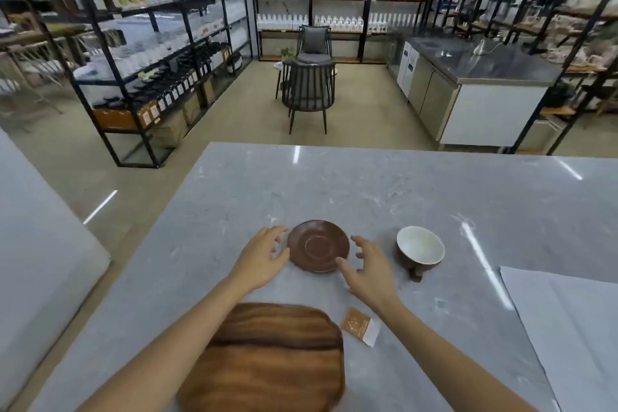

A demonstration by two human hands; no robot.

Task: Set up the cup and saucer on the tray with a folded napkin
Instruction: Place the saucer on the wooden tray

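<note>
A brown saucer (pixel 318 246) lies on the grey stone counter. My left hand (pixel 264 256) is at its left rim and my right hand (pixel 366 266) at its right rim, fingers spread and relaxed, holding nothing. A cup (pixel 420 250), white inside and dark brown outside, stands to the right of the saucer with its handle toward me. The wooden tray (pixel 267 361) lies near the front edge, under my left forearm. A large white napkin sheet (pixel 568 328) lies flat at the right.
A small orange-and-white sachet (pixel 360 326) lies right of the tray. The counter (pixel 334 184) stretches far ahead. Beyond it stand dark chairs (pixel 311 90), shelving racks and a steel-topped cabinet (pixel 468 90).
</note>
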